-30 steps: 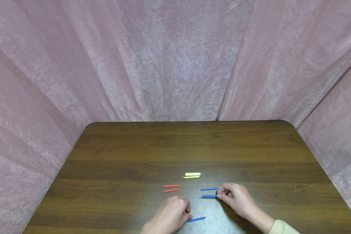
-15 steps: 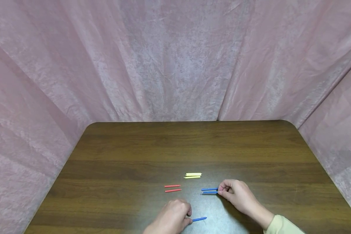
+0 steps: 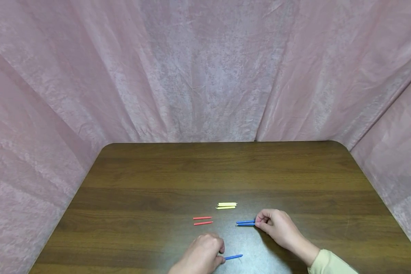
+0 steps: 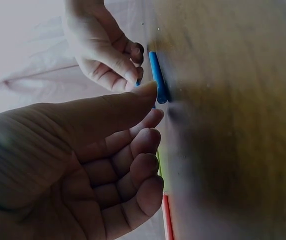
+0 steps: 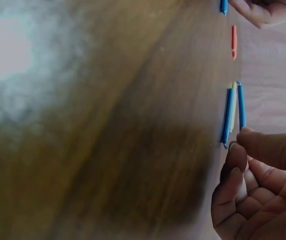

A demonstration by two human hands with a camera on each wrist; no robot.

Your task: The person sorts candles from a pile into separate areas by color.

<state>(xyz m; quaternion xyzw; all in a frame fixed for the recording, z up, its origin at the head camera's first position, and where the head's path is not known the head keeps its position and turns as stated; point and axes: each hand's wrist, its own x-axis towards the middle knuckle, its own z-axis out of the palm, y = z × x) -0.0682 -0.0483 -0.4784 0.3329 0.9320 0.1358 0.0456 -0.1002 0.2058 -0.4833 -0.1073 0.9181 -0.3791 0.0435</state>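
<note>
My right hand (image 3: 277,228) pinches one thin blue candle (image 5: 241,107) by its right end, between thumb and fingers. Right beside it, a second blue candle (image 5: 227,117) lies nearly parallel on the table. Closer to the front edge, my left hand (image 3: 203,251) hovers low over the wood. Its thumb is at the left end of a third blue candle (image 3: 233,257), which lies on the table; whether they touch is hard to tell. In the left wrist view, that hand's loosely curled fingers (image 4: 147,137) stay apart from the thumb.
Two red candles (image 3: 203,218) lie left of the blue pair, just beyond my left hand. Behind them sits a small group of yellow candles (image 3: 227,204), side by side. The brown wooden table (image 3: 178,167) ends at a pink curtain (image 3: 205,76).
My right hand has moved its blue candle away from me, up close to the other blue one. My left hand has shifted slightly right at its candle, which lies where it was.
</note>
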